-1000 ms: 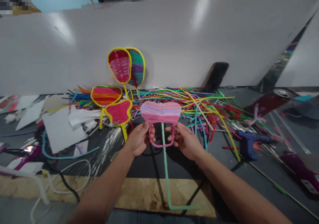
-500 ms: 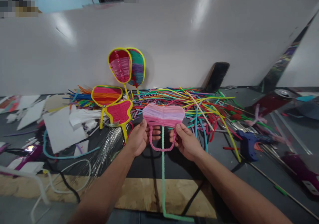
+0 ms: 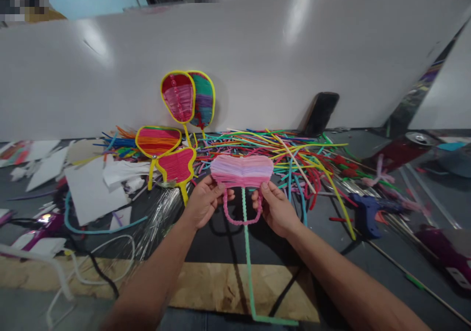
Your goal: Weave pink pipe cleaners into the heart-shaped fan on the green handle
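Observation:
Between my hands is a pipe-cleaner fan point(image 3: 242, 168), its upper part filled with rows of light pink, lilac and deeper pink. Below that, a twisted pink loop point(image 3: 243, 221) frames an open gap. A mint-green pipe cleaner point(image 3: 248, 257) runs down the middle and hangs past the loop, bent sideways at its lower end. My left hand point(image 3: 206, 201) pinches the left edge where the filled rows meet the loop. On the opposite edge, my right hand point(image 3: 275, 206) grips with thumb and fingers, some fingers behind the frame.
Loose coloured pipe cleaners point(image 3: 253, 142) lie behind the fan. Yellow-rimmed fans point(image 3: 176, 166) rest at left. A phone point(image 3: 320, 113) leans on the white board. At right are a blue glue gun point(image 3: 368, 216) and a can point(image 3: 405, 149); at left, white card point(image 3: 93, 193) and a cord.
The lower loop has shifted slightly right, and the green pipe cleaner's hanging end has swung right. My left fingers have moved a little on the edge; both hands keep their hold.

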{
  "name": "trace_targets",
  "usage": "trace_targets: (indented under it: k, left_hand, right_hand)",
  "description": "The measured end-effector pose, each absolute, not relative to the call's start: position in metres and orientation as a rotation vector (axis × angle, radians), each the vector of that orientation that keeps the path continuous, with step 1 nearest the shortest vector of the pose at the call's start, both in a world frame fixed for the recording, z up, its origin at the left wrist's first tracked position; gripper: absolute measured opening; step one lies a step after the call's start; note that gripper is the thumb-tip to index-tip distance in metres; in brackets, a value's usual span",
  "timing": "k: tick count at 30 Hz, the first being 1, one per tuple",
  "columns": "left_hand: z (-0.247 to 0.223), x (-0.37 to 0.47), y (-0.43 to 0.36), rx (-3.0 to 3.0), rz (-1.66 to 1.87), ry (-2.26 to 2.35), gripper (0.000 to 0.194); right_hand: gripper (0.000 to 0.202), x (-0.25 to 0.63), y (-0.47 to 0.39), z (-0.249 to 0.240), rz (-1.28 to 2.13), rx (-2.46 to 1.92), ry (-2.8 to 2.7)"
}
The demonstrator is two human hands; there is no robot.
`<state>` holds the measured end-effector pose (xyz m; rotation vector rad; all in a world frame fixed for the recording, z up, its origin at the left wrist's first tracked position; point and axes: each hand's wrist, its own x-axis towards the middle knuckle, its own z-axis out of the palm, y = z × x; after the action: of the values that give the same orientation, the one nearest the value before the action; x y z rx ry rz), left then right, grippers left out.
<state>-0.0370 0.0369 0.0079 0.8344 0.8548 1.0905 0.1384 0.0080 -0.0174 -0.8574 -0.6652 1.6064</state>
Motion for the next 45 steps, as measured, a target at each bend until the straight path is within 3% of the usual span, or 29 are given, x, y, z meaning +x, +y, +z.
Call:
trace_targets:
  k: [2,5,9,14,25,45]
  left_hand:
    - [0.010,-0.038,0.036,0.867,1.051,0.865,0.039]
    - [0.010,-0.039,0.035,0.865,1.055,0.924,0.033]
    - [0.010,-0.034,0.032,0.870,0.982,0.967,0.029]
    - [0.014,-0.023,0.019,0.898,0.906,0.974,0.031]
    - [0.022,-0.014,0.000,1.004,0.847,0.761,0.024]
    - [0.016,-0.013,0.005,1.233,0.810,0.884,0.021]
  right_hand:
    - [0.028,0.140,0.010,-0.019,1.574,-0.881,-0.686]
    - [0.027,0.146,0.015,-0.023,1.416,-0.994,-0.746]
    - [0.037,0.165,0.022,-0.019,0.760,-1.241,-0.966]
    - [0.008,0.168,0.012,-0.001,0.030,-1.177,-1.713]
    - [0.008,0.155,-0.011,0.017,-0.101,-1.094,-1.986]
    - [0.011,0.151,-0.013,0.014,-0.324,-1.224,-2.115]
